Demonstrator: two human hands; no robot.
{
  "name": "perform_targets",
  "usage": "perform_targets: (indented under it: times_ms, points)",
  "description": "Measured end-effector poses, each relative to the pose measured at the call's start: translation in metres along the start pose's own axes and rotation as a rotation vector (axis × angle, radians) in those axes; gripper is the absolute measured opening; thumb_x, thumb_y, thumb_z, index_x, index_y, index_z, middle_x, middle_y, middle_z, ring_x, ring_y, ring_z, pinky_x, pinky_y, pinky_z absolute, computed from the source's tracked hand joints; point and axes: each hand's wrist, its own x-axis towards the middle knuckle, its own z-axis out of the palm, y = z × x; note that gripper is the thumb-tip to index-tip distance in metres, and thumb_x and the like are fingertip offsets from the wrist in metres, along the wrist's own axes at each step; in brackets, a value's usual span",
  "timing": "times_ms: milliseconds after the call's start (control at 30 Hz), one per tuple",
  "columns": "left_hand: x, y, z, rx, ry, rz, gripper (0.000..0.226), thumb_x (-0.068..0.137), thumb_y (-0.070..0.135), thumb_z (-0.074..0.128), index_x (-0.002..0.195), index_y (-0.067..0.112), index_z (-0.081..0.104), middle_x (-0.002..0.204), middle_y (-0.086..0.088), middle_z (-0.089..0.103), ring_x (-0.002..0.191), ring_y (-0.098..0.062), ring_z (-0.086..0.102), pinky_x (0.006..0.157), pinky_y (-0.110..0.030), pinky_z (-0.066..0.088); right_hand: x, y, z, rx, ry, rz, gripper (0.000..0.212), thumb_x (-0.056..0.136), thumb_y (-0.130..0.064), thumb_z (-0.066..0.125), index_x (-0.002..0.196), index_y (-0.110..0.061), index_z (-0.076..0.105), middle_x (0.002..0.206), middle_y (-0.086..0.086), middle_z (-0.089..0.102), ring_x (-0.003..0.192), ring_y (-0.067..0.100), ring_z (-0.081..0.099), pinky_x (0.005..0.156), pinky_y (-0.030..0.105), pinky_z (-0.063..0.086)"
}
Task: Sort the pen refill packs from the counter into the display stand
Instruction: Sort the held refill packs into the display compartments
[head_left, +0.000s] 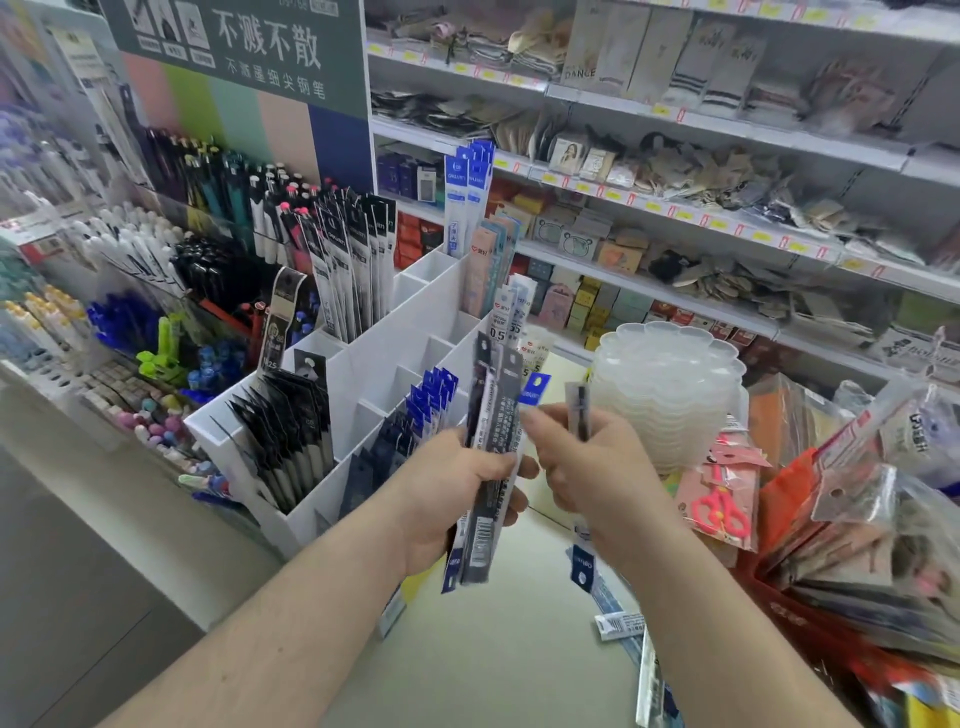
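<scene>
My left hand (457, 488) grips a bundle of long pen refill packs (488, 467), black and blue, held upright over the counter (493, 649). Just to its right, my right hand (597, 462) pinches a single black refill pack (579, 410) between thumb and fingers. The white display stand (374, 358) with several compartments is to the left of both hands. It holds black packs (291, 436) at front left, blue packs (431, 400) near my left hand, and taller packs at the back. More refill packs (618, 618) lie on the counter below my right forearm.
A stack of clear plastic palettes (670, 384) stands behind my right hand. A red basket (810, 629) full of packaged goods, with pink scissors (719, 512) beside it, sits at the right. Pen displays (171, 249) fill the left; store shelves (675, 208) line the back.
</scene>
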Motion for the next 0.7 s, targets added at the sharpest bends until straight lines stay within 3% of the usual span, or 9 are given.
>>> perform_targets:
  times_ms: [100, 167, 267, 333, 433, 533, 633, 700]
  points:
    - [-0.003, -0.002, 0.002, 0.046, -0.039, -0.003, 0.019, 0.099, 0.004, 0.049, 0.110, 0.009, 0.065, 0.088, -0.007, 0.073, 0.072, -0.019, 0.069, 0.069, -0.035, 0.055, -0.002, 0.002, 0.004, -0.007, 0.073, -0.043, 0.020, 0.094, -0.002, 0.061, 0.075, -0.006, 0.063, 0.055, 0.004, 0.061, 0.037, 0.003, 0.040, 0.038, 0.014, 0.031]
    - [-0.002, -0.004, -0.002, 0.094, 0.044, 0.020, 0.017, 0.099, 0.003, 0.049, 0.108, 0.009, 0.063, 0.093, -0.004, 0.074, 0.076, -0.016, 0.069, 0.072, -0.033, 0.052, 0.004, 0.006, -0.004, 0.140, 0.218, 0.031, 0.020, 0.093, -0.002, 0.061, 0.074, -0.006, 0.055, 0.055, 0.012, 0.050, 0.038, 0.009, 0.029, 0.035, 0.018, 0.022]
    - [-0.003, -0.009, -0.009, 0.211, 0.214, 0.098, 0.012, 0.100, 0.006, 0.049, 0.100, 0.014, 0.057, 0.096, -0.003, 0.073, 0.071, -0.015, 0.063, 0.065, -0.030, 0.048, 0.009, 0.009, -0.022, 0.251, 0.316, 0.066, 0.024, 0.093, -0.005, 0.060, 0.072, -0.010, 0.049, 0.052, 0.003, 0.036, 0.037, 0.010, 0.021, 0.039, 0.019, 0.014]
    - [-0.005, -0.014, -0.009, 0.285, 0.212, 0.113, 0.007, 0.102, 0.020, 0.052, 0.098, 0.018, 0.058, 0.089, -0.001, 0.072, 0.068, -0.015, 0.058, 0.061, -0.032, 0.046, 0.006, 0.008, -0.026, 0.278, 0.205, 0.049, 0.030, 0.095, -0.007, 0.059, 0.067, -0.012, 0.048, 0.049, 0.002, 0.031, 0.036, 0.009, 0.018, 0.041, 0.021, 0.012]
    - [-0.009, -0.018, -0.005, 0.226, 0.012, -0.028, 0.023, 0.103, 0.034, 0.049, 0.114, 0.019, 0.063, 0.102, -0.008, 0.075, 0.083, -0.020, 0.066, 0.073, -0.035, 0.051, 0.002, 0.009, -0.025, 0.383, -0.065, 0.096, 0.030, 0.097, -0.012, 0.053, 0.068, -0.014, 0.048, 0.047, -0.001, 0.031, 0.033, 0.008, 0.020, 0.042, 0.022, 0.012]
    - [-0.019, -0.018, 0.000, -0.014, -0.185, -0.138, 0.023, 0.104, 0.027, 0.046, 0.117, 0.016, 0.061, 0.098, -0.010, 0.075, 0.077, -0.021, 0.070, 0.054, -0.024, 0.045, 0.003, 0.015, -0.022, 0.418, -0.187, 0.106, 0.024, 0.095, -0.018, 0.051, 0.072, -0.012, 0.048, 0.050, -0.001, 0.037, 0.034, 0.007, 0.023, 0.039, 0.020, 0.018]
    - [-0.024, -0.023, 0.002, -0.123, -0.147, -0.096, 0.003, 0.098, 0.010, 0.055, 0.099, 0.012, 0.053, 0.080, -0.005, 0.072, 0.058, -0.015, 0.062, 0.042, -0.019, 0.037, 0.004, 0.021, -0.023, 0.422, -0.188, 0.105, 0.017, 0.089, -0.022, 0.054, 0.077, -0.011, 0.055, 0.053, -0.002, 0.040, 0.038, 0.008, 0.023, 0.040, 0.020, 0.018]
    - [-0.022, -0.030, 0.000, -0.061, -0.050, -0.032, 0.018, 0.091, 0.005, 0.065, 0.092, 0.013, 0.048, 0.075, -0.007, 0.068, 0.057, -0.017, 0.058, 0.045, -0.022, 0.039, 0.003, 0.023, -0.024, 0.412, -0.174, 0.113, 0.017, 0.086, -0.024, 0.055, 0.085, -0.009, 0.063, 0.056, 0.000, 0.044, 0.039, 0.008, 0.024, 0.043, 0.022, 0.015]
